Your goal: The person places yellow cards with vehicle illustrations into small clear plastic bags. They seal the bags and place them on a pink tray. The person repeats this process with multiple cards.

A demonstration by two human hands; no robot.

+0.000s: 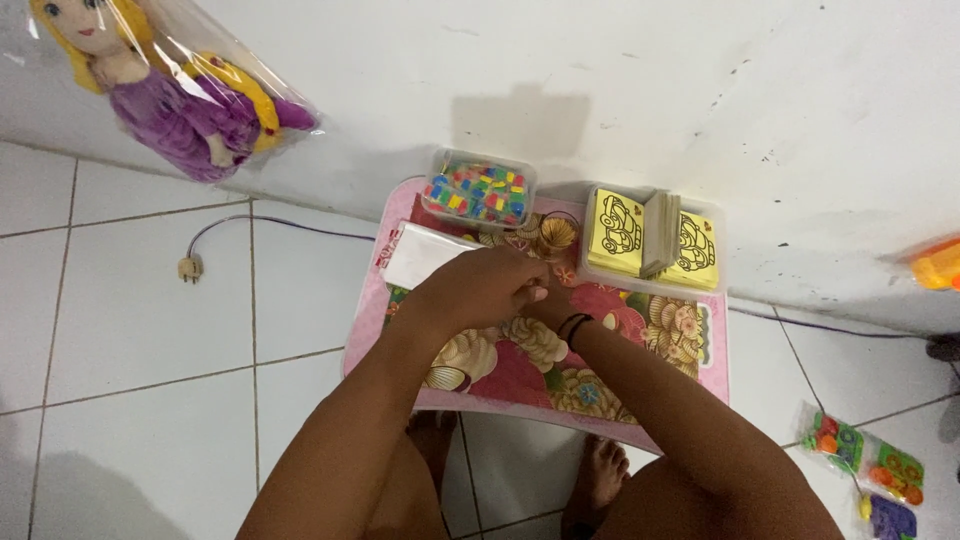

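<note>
Both hands are meeting over the small pink table (700, 375), the left hand (478, 288) lying curled over the right hand (548, 305); I cannot tell what the fingers are holding, and the white packet (418, 254) is lying just beside them. Behind, one clear box of coloured pieces (480, 188) and one clear box of yellow picture cards (652, 240) are both standing full against the wall, so the work is looking hardly begun; a doll in a clear bag (180, 85) is hanging far left.

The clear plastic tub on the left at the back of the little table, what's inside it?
The clear tub is filled with small colourful pieces: red, yellow, blue and green. What lies beneath the top layer is hidden, and the pieces are too small to identify.
</note>
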